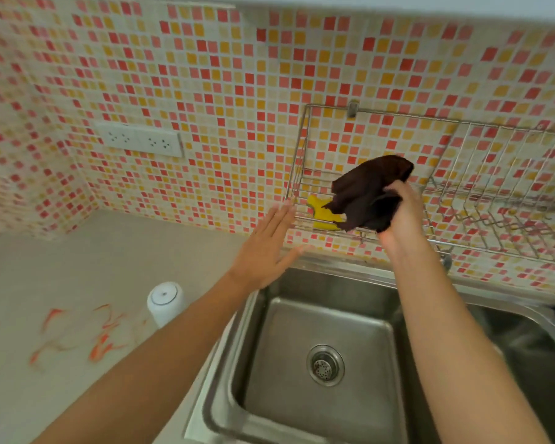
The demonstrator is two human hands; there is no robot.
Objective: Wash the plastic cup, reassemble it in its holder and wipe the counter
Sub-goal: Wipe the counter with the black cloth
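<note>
Over the sink, right hand grips dark cloth; left hand flat, empty.

brushed steel sink, shiny wire rack, dark soft cloth, glossy mosaic tiles, matt pale desk, white plastic cup.

Head cam, fwd-down over sink, close.

A home kitchen: steel sink, mosaic-tiled wall, wire dish rack.
</note>
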